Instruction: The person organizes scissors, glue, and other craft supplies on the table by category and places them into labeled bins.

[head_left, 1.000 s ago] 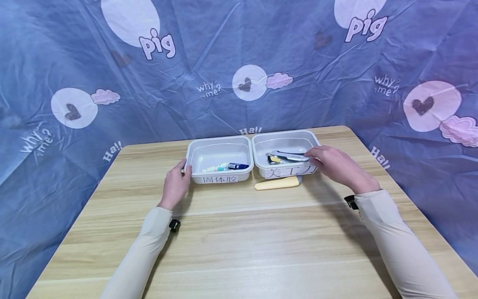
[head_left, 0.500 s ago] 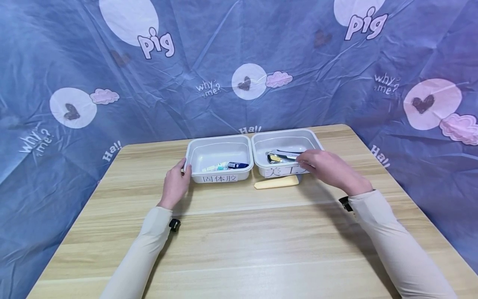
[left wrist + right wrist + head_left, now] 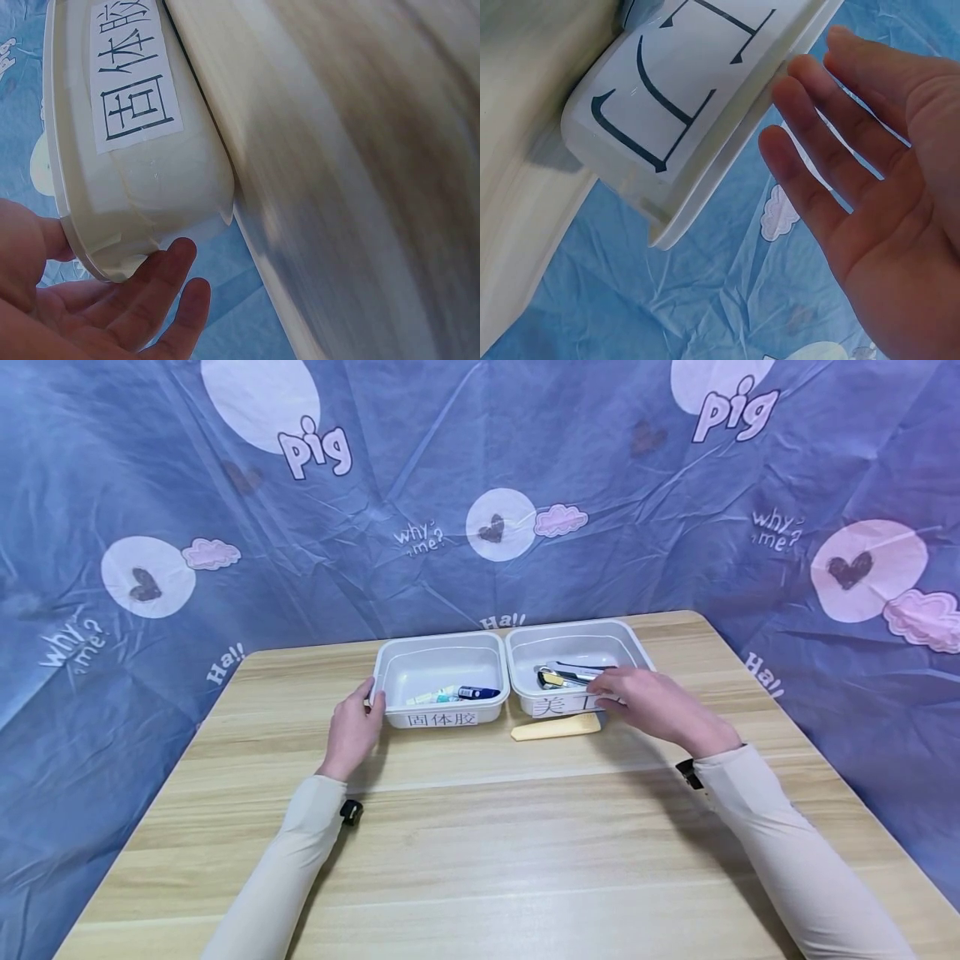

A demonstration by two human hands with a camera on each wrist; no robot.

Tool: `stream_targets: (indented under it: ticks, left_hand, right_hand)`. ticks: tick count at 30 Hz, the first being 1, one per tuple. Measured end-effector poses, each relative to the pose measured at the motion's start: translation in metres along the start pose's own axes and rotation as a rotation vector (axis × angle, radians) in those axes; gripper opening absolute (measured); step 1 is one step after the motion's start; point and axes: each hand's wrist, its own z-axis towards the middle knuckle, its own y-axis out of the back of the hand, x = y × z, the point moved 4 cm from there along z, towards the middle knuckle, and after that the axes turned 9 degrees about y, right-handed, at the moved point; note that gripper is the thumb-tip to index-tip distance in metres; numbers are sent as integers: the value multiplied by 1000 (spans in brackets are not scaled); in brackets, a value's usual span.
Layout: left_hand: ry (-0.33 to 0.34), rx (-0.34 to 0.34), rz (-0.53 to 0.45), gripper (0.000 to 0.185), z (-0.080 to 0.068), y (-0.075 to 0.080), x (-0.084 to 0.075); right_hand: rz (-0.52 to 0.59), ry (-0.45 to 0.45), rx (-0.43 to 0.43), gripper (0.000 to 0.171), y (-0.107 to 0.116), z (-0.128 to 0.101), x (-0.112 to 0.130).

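Two white bins stand side by side at the table's far middle. My left hand (image 3: pixel 358 717) rests against the left end of the left bin (image 3: pixel 392 660), thumb up at its rim; in the left wrist view the fingers (image 3: pixel 161 289) lie nearly straight under the bin's corner (image 3: pixel 150 187). Glue sticks (image 3: pixel 457 694) lie inside it. My right hand (image 3: pixel 626 692) hovers open over the front rim of the right bin (image 3: pixel 570 626), holding nothing; its straight fingers (image 3: pixel 817 180) are beside the labelled wall (image 3: pixel 697 97). Utility knives (image 3: pixel 564 677) lie in that bin.
A cream-yellow knife (image 3: pixel 557 727) lies on the wooden table (image 3: pixel 480 843) just in front of the right bin, below my right hand. A blue printed cloth (image 3: pixel 480 485) hangs behind and around the table.
My right hand has slid left along the right bin's front rim, away from its right corner. The left hand and both bins have stayed put.
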Motion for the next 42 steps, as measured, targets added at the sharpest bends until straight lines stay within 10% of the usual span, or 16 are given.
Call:
stream_targets:
  ticks: [42]
  left_hand:
    - [-8,-8,-2,52,1,0,0]
  right_hand:
    - [8,15,126,16,-41,5,11]
